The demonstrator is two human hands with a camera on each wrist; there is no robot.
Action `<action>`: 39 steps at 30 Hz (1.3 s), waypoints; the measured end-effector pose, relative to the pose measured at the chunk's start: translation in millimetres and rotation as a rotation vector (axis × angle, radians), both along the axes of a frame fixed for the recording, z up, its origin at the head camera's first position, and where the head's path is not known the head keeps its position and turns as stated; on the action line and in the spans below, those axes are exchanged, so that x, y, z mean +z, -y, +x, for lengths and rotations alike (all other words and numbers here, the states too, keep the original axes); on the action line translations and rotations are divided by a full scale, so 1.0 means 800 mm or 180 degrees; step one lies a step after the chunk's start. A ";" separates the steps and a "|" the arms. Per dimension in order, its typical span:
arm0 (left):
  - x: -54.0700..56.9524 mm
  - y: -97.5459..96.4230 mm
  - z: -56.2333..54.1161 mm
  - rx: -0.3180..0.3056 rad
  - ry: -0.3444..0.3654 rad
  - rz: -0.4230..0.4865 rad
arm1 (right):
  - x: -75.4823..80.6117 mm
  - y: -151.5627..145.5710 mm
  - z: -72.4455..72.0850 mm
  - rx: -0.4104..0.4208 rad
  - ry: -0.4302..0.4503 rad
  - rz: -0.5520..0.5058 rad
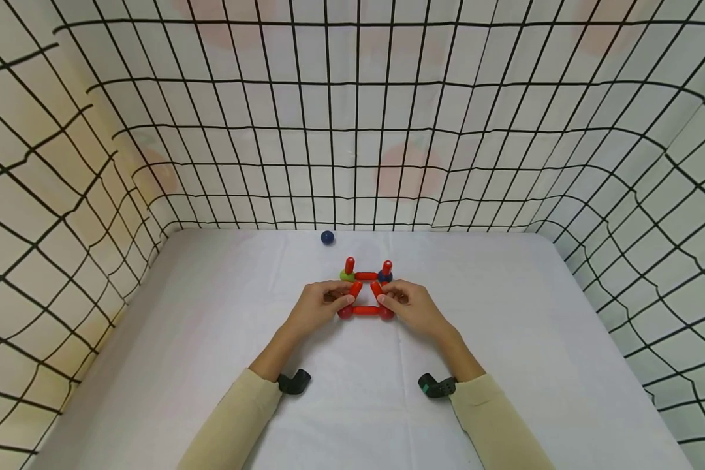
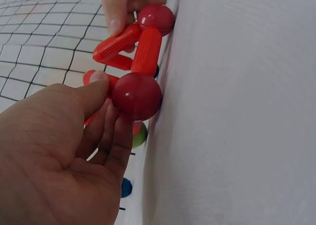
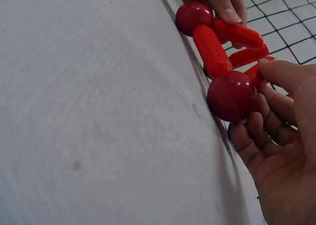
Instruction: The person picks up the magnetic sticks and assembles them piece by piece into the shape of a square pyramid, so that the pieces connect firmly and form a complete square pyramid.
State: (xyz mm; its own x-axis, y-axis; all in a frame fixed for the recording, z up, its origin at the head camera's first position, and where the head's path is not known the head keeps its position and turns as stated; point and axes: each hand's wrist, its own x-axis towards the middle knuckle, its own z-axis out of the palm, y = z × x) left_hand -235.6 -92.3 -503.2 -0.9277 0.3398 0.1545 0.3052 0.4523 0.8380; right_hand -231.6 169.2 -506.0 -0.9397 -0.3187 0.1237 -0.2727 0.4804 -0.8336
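Note:
A frame of red rods and balls rests on the white cloth between the hands. Its front corners are a left red ball (image 2: 137,95) and a right red ball (image 3: 232,96), joined by a front red rod (image 1: 366,311). My left hand (image 1: 317,305) pinches the raised left rod (image 1: 356,289), its fingers also beside the ball. My right hand (image 1: 414,307) likewise pinches the raised right rod (image 1: 377,290). Behind, a green ball (image 1: 346,275) and a blue ball (image 1: 385,277) each bear an upright red rod, with a back rod (image 1: 366,277) between them. Fingers partly hide the side rods.
A loose dark blue ball (image 1: 327,237) lies behind the frame, near the table's back edge. Black grid netting (image 1: 358,130) rises at the back and both sides. White cloth (image 1: 211,326) covers the table. Black wrist devices (image 1: 294,382) sit at both cuffs.

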 end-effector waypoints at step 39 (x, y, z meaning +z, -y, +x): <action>0.013 0.018 -0.020 -0.0521 -0.0033 -0.0470 | 0.003 -0.010 -0.004 0.0219 0.0196 0.0563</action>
State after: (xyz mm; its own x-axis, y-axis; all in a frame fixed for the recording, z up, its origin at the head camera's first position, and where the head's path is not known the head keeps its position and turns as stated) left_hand -251.7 -106.5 -493.2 -0.8570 0.5053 0.1012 0.3929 0.5136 0.7628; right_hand -234.4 177.2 -503.4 -0.9190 -0.3942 0.0029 -0.2609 0.6028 -0.7540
